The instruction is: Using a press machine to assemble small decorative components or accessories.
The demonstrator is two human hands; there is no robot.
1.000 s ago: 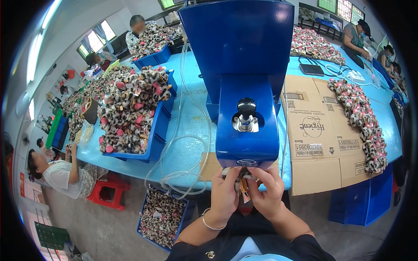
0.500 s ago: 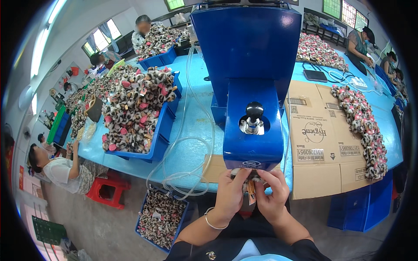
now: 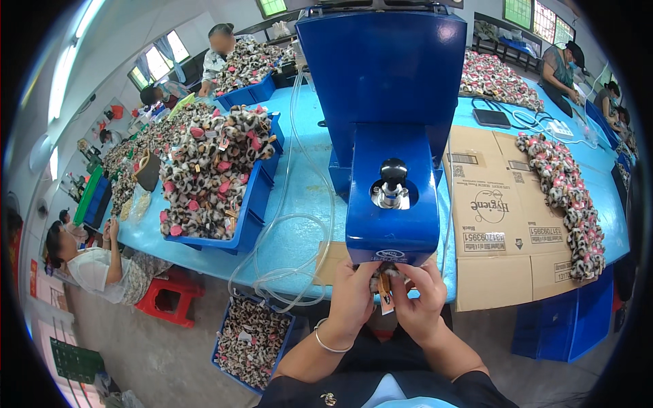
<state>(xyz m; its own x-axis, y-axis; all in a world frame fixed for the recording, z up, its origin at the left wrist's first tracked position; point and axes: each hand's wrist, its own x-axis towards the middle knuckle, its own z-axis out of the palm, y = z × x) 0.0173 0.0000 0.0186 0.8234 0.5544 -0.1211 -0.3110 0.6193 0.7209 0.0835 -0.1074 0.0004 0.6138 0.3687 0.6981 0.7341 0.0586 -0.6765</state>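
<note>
Between my two hands is a small furry plush piece (image 3: 376, 282) in brown, black and white, with an orange and white tag (image 3: 386, 297) hanging from it. My left hand (image 3: 352, 294) grips the plush from its left side, fingers closed. On the other side my right hand (image 3: 422, 299) pinches it near the tag, fingers curled. Both hands are at the lower front end of a blue machine (image 3: 391, 231), which hides the far side of the plush and some fingertips. A black knob (image 3: 394, 171) tops a metal fitting on the machine's arm.
Left of the machine stands a blue bin (image 3: 248, 217) heaped with plush pieces; another bin (image 3: 286, 340) is on the floor. Clear tubing (image 3: 299, 217) loops over the blue table. Flattened cardboard (image 3: 490, 282) and a plush row (image 3: 568, 197) lie right. Several people sit or stand around.
My hands have shifted slightly left with the plush piece, and its tag now hangs more in view. My right fingers have bent differently around it. The machine looks the same.
</note>
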